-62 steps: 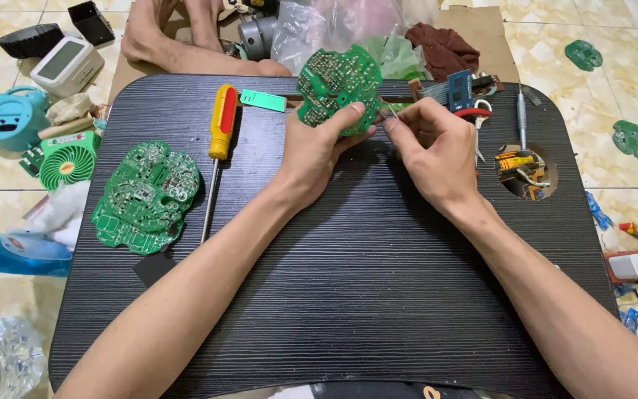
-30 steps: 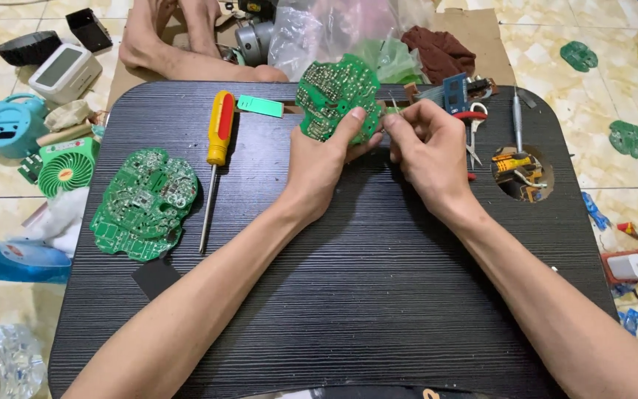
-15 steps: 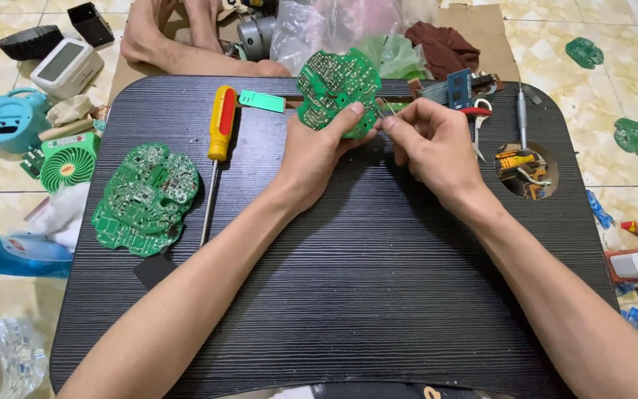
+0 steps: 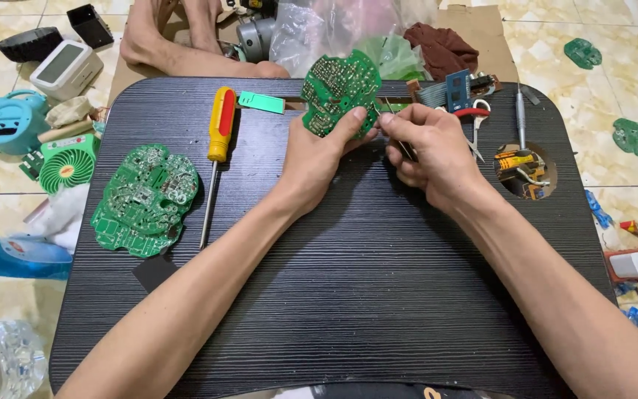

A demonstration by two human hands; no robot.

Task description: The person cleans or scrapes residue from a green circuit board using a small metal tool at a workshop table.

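Little has moved: board [image 4: 337, 92] stays tilted up over table's [image 4: 348, 295] far edge. Left hand [image 4: 319, 151] grips board's lower edge. Right hand [image 4: 433, 151] is pinched shut on thin tool [image 4: 400, 140], its tip at board's right edge. Long axis runs near-upright, solder face towards camera. Risk: tool tip slipping, scratching traces.

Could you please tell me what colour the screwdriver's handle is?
The screwdriver handle is yellow with a red grip panel, clearest in the head view.
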